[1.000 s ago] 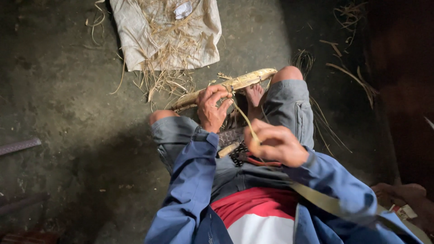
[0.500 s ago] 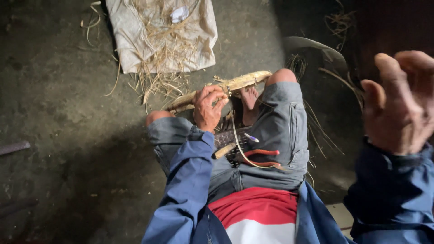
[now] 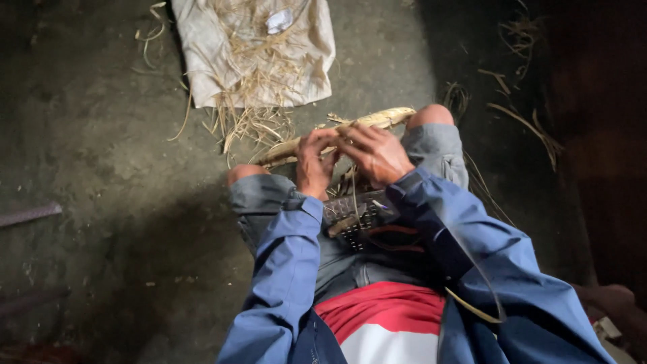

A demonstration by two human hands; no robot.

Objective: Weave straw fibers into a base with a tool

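So around the person there's a pale cloth sack (image 3: 222,61) spread flat on the dark concrete floor (image 3: 101,155), well ahead of the knees, with a mess of dry straw (image 3: 259,87) piled on it and spilling off the near edge. A small crumpled bit of clear plastic (image 3: 278,20) sits on top of the sack. More loose straw strands (image 3: 519,121) lie off to the right in the shadows, and a grey bar (image 3: 30,214) pokes in at the left edge. On the lap there's a dark woven piece (image 3: 354,219) with a small wooden stick resting on it, half hidden under the sleeves.

The main thing is a long bundle of pale straw (image 3: 377,120), lying slantwise across both knees, the far end up over the right knee.

Both arms in blue sleeves reach forward, elbows bent. The left hand (image 3: 315,162) is curled over the lower part of the bundle, fingers closed around it. The right hand (image 3: 377,154) sits just beside it, touching, fingers bent down onto the bundle's middle and pinching at the strands there. The hands cover that middle stretch, so how tight the pinch is, can't really tell.
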